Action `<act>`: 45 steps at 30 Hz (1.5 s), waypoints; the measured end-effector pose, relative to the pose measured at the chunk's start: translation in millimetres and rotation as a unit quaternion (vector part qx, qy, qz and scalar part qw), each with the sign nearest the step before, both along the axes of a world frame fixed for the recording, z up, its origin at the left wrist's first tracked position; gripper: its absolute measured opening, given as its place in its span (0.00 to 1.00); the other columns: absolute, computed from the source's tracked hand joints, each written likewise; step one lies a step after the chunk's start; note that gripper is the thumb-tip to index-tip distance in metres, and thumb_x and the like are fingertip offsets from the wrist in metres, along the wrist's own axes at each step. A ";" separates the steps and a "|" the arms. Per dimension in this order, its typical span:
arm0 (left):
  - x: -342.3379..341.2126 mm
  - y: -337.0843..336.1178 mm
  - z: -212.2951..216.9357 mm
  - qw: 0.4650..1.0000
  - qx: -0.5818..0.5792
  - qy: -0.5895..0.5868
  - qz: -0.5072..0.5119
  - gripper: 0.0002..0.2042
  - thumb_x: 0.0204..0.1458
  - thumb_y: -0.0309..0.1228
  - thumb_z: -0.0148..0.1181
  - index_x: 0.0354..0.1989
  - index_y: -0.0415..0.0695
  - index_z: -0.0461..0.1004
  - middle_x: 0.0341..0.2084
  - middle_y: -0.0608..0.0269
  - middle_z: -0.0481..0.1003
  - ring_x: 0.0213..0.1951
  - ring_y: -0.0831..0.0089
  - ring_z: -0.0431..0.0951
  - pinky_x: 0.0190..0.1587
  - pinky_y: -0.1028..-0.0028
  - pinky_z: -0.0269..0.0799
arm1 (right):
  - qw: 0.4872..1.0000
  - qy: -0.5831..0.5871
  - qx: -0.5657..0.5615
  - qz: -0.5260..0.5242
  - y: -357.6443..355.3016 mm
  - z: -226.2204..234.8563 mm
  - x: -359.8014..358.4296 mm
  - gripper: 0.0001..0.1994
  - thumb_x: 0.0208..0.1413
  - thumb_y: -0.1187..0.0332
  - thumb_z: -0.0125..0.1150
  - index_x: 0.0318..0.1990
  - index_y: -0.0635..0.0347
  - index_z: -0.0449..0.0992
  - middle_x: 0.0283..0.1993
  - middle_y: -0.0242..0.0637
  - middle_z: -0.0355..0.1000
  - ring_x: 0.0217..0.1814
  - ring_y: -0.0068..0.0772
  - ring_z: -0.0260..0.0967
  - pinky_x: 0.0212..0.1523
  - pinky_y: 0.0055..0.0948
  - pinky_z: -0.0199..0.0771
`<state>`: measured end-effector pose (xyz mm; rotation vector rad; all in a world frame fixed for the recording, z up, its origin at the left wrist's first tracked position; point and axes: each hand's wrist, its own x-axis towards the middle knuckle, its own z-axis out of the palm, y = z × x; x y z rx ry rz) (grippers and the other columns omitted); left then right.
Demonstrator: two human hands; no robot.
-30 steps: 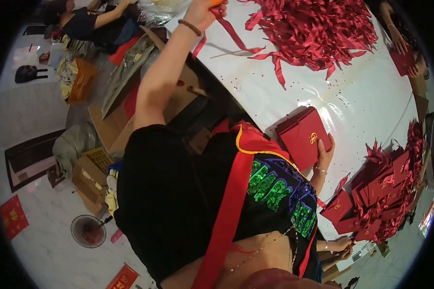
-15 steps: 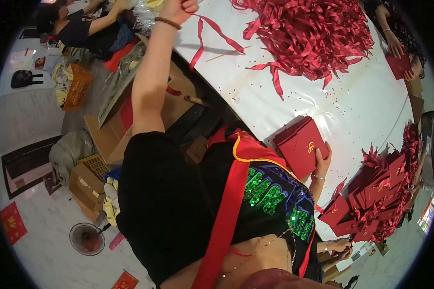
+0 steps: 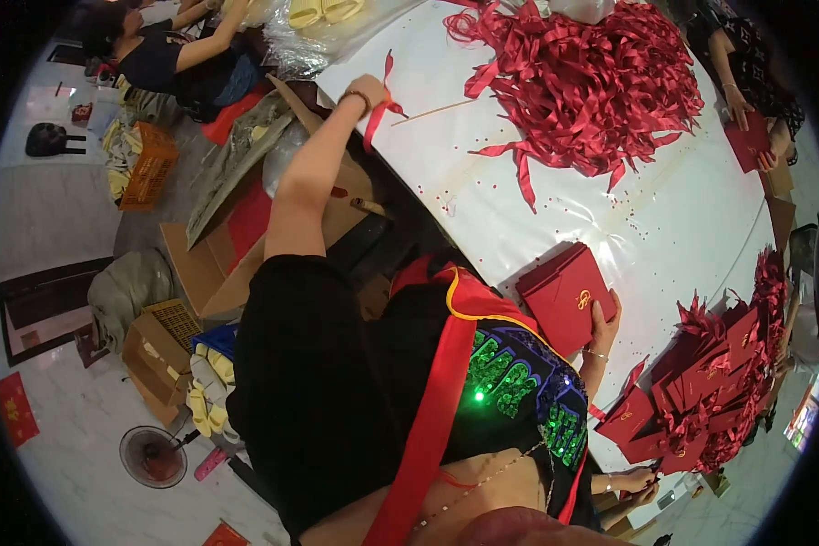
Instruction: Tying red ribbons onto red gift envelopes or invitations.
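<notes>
Fingers of R hand clamped on stack of gold-marked red cards, near edge of white table; L hand is at a loose red ribbon, fingertips hidden, can't tell if they pinch it. Risk: slack R grip could let cards slide off that edge; ribbon might snag on thin stick just beside. Room: bare tabletop betw. cards & ribbon heap; R side tighter, pile of ribboned cards there.

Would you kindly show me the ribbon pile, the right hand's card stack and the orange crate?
Ribbon pile [image 3: 596, 96]: head view, on its middle.
Card stack [image 3: 564, 309]: head view, on the top card.
Orange crate [image 3: 152, 166]: head view, on its side.
</notes>
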<state>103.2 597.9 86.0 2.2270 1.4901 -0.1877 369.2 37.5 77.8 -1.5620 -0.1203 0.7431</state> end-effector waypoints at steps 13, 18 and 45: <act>7.2 77.6 129.6 0.842 -0.218 -0.461 0.175 0.10 0.50 0.32 0.53 0.18 0.44 0.68 0.09 0.76 0.57 0.08 0.87 0.48 0.10 0.83 0.39 | 1.000 -0.006 0.010 -0.006 -8.0 -2.0 -1.4 0.25 0.47 0.73 0.60 0.54 0.61 0.60 0.48 0.41 0.64 0.47 0.31 0.64 0.48 0.27 0.65; 14.1 56.2 126.3 0.940 0.137 -0.208 -0.233 0.19 0.45 0.47 0.55 0.18 0.40 0.71 0.09 0.65 0.64 0.10 0.76 0.61 0.13 0.73 0.52 | 1.000 -0.013 0.000 -0.020 -6.2 1.3 -4.5 0.26 0.46 0.73 0.61 0.54 0.61 0.60 0.48 0.41 0.64 0.47 0.31 0.63 0.48 0.26 0.65; 22.8 41.3 -33.9 0.970 0.226 -0.017 -0.085 0.21 0.45 0.45 0.53 0.49 0.58 0.67 0.44 0.64 0.70 0.48 0.59 0.68 0.46 0.58 0.65 | 0.999 -0.006 -0.018 -0.042 0.2 9.9 -11.4 0.27 0.46 0.72 0.61 0.55 0.62 0.58 0.50 0.43 0.63 0.49 0.33 0.63 0.49 0.28 0.64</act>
